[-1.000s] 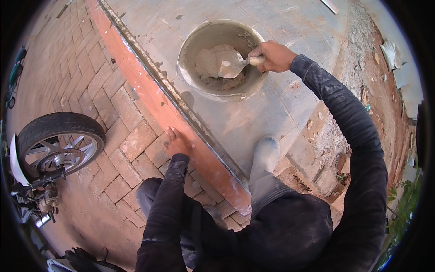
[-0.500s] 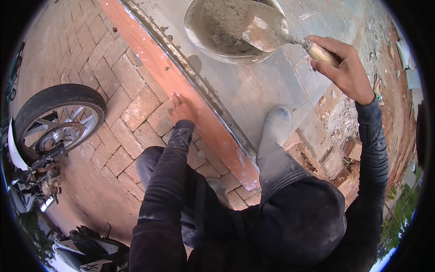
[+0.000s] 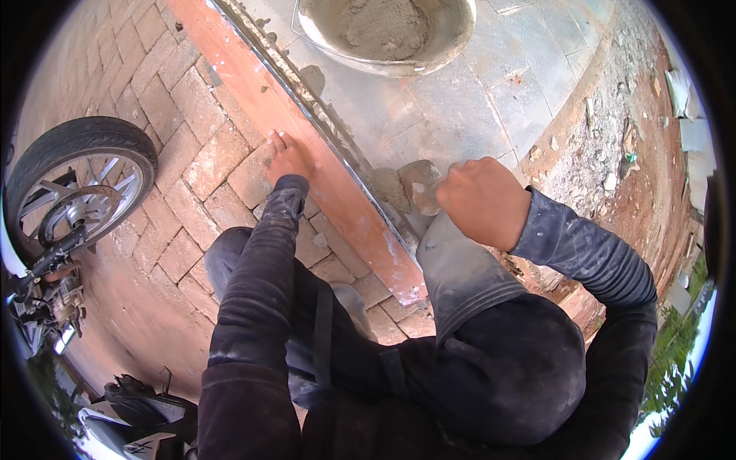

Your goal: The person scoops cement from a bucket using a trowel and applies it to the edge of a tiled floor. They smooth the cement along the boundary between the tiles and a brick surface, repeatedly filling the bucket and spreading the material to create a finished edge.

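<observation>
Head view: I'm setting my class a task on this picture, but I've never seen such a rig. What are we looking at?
There is no machine here, just a person's bare hands. A fisheye camera on the head looks down, so straight edges bend near the rim. The right hand is closed around a trowel, hiding its handle. The left hand touches an orange board. Right of the board is a grey floor with a bucket of mortar; left of it are paving bricks and a motorcycle wheel.
</observation>
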